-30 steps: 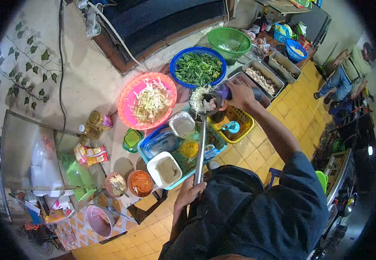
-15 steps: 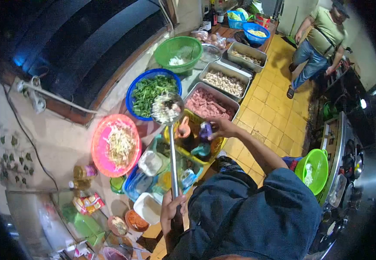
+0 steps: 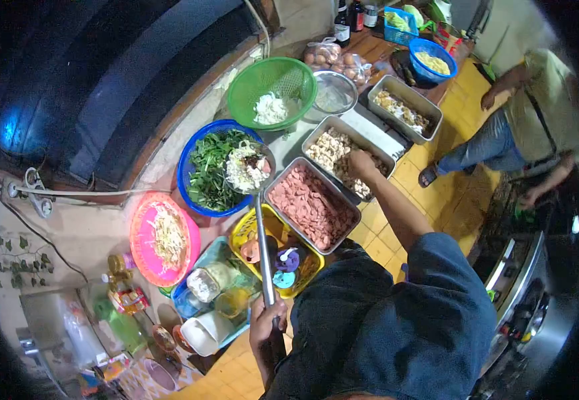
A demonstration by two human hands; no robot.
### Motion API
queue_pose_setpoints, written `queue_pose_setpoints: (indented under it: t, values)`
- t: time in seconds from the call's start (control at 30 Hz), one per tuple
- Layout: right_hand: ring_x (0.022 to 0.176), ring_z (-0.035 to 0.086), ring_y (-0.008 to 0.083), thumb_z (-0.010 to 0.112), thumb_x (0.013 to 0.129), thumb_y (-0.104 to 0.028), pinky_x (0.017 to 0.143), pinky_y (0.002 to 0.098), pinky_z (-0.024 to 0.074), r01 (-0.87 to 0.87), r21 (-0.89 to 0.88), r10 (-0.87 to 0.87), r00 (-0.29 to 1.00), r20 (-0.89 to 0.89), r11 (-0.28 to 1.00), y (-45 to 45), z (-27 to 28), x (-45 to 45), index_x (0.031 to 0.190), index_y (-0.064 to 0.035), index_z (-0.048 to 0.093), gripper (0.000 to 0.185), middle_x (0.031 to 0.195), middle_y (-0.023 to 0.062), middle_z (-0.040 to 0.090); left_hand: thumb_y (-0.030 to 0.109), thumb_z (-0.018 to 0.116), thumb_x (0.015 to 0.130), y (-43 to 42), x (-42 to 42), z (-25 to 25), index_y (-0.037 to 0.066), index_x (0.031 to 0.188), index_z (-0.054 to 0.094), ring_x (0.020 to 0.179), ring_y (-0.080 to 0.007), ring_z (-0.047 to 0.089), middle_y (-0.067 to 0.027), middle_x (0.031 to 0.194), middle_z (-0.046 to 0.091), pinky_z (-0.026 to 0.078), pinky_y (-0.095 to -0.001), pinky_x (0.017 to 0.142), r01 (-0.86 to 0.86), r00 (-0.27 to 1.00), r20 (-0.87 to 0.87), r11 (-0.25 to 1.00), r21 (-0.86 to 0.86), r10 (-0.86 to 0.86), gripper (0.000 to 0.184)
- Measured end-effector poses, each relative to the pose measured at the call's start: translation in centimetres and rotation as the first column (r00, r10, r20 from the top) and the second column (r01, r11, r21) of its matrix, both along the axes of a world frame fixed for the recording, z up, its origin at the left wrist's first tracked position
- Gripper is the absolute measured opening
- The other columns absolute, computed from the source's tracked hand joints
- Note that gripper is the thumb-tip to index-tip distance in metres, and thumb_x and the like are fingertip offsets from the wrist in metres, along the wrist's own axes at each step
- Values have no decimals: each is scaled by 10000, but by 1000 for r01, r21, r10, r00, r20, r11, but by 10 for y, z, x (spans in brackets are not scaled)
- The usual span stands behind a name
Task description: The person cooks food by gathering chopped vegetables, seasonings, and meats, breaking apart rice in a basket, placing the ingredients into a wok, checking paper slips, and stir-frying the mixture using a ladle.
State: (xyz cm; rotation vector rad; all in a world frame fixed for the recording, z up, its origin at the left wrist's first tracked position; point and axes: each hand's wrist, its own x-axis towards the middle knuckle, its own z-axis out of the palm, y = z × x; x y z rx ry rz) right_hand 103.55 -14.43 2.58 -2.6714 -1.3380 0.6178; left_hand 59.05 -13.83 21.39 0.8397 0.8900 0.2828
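Observation:
My left hand (image 3: 267, 319) is wrapped round the long metal handle of a ladle (image 3: 263, 250). The ladle's bowl, over the blue basin of chopped leafy greens (image 3: 203, 163), is filled with chopped white and green pieces (image 3: 244, 172), with a dark patch and a pinkish bit on top. Out to the right, my right hand (image 3: 363, 164) is down in a metal tray (image 3: 384, 155) of pale diced pieces (image 3: 329, 148). Its fingers look curled, and their tips are hidden among the pieces. Just nearer to me stands a metal tray of pink minced meat (image 3: 313, 203).
A yellow basket (image 3: 241, 233) holds purple and blue scoops. Around lie a pink basin of shredded vegetable (image 3: 167, 237), a green colander (image 3: 236, 87), a third metal tray (image 3: 406, 107) and a blue crate of tubs (image 3: 226, 310). Another person (image 3: 523, 127) walks at right, beside the stove.
My right hand has left the purple scoop in the yellow basket and moved away from me into the pale pieces. The ladle stays in my left hand. The other person has come closer.

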Motion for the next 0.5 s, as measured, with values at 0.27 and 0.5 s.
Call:
queue_pose_setpoints:
  t: [0.27, 0.5]
  values:
    - [913, 587, 343, 742, 552, -199, 817, 424, 473, -289, 5, 287, 948, -139, 957, -13, 8, 3, 1117, -127, 539, 604, 983, 165, 616, 205, 620, 734, -26, 20, 14, 67, 761, 465, 384, -101, 389, -11, 556, 437, 300, -234, 352, -72, 987, -148, 996, -49, 64, 210]
    - [788, 622, 319, 636, 688, -164, 701, 413, 496, -343, 295, 396, 907, -142, 892, -24, -5, 7, 924, -67, 604, 257, 813, 160, 631, 160, 610, 777, -18, 26, -13, 70, 793, 470, 454, -92, 428, 2, 599, 441, 336, -231, 395, 96, 984, -149, 994, -48, -102, 167]
